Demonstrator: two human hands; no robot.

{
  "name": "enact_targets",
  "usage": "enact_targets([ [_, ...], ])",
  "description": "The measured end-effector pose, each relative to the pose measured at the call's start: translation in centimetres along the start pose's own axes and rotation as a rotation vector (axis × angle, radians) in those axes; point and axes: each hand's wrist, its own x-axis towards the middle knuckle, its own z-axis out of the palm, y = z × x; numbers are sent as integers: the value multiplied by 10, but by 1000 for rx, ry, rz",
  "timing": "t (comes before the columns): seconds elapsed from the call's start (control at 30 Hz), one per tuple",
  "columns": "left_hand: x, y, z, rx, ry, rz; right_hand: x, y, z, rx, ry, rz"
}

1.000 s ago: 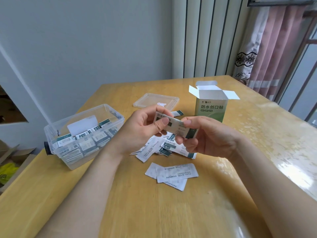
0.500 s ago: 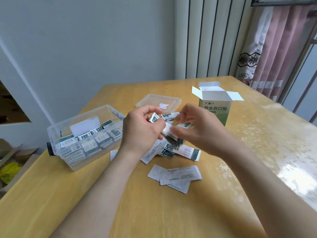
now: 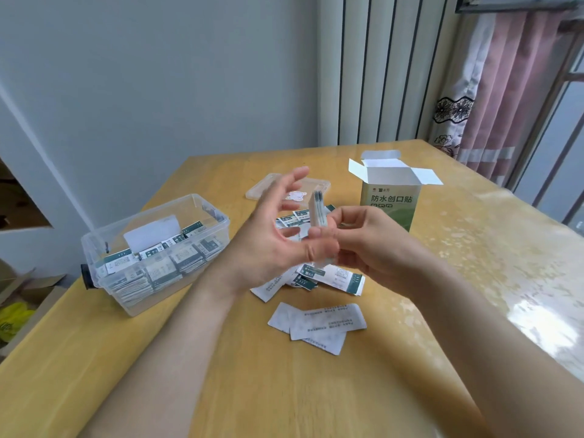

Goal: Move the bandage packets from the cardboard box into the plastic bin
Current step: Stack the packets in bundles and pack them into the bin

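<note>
- Bandage packets [image 3: 317,213] stood on edge as a squared-up stack between your hands, above the table [image 3: 221,390], and that was the thing to get right.
- Your right hand [image 3: 369,245] was closed on the lower part of the stack, fingers wrapped round it.
- Your left hand [image 3: 271,238] was spread open, palm facing the stack, its thumb down by the bottom edge; it clasped nothing.
- Pressing that flat palm against the stack's side would, to my eye, have evened the edges before the carry.
- A firm pinch low down looked wise, since thin slippery packets fan out easily.
- Plastic bin [image 3: 94,241] sat to your left, lidless, already well filled with packets, so I judged a gap at the near side the best landing spot.
- Loose packets [image 3: 322,324] lay scattered on the table under and before your hands, waiting for later.
- Cardboard box [image 3: 392,203] stood upright behind, flaps open; I couldn't see whether anything remained inside.
</note>
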Motion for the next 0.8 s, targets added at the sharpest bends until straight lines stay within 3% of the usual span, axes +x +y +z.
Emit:
enact_targets([
  [0.1, -5, 5, 9, 179, -149, 28, -2, -2, -6, 111, -125, 86],
  [0.2, -9, 5, 13, 304, -157, 53, -3, -2, -7, 122, -183, 115],
  [0.63, -9, 6, 13, 263, -32, 110, -2, -3, -8, 227, -227, 117],
  [0.8, -7, 14, -9, 195, -171, -15, -2, -9, -3, -32, -174, 17],
])
